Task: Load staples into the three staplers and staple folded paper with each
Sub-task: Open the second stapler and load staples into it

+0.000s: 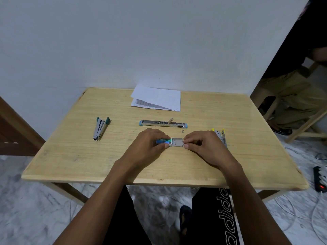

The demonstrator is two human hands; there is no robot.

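My left hand [150, 144] grips the blue sleeve of a small staple box [163, 140] at the table's middle. My right hand [201, 144] pinches the grey inner tray [177, 142], which is slid partly out to the right. A blue stapler [163, 123] lies flipped wide open just beyond the hands. A green stapler [100, 128] lies at the left. A yellow stapler [221, 134] lies at the right, partly hidden behind my right hand. White paper sheets [157, 99] rest at the far edge. A small strip of staples [183, 131] lies loose near the blue stapler.
The wooden table [79, 156] stands against a white wall. A seated person [292, 89] and a wooden stool are at the right. A power strip [320, 179] and cables lie on the floor at the right.
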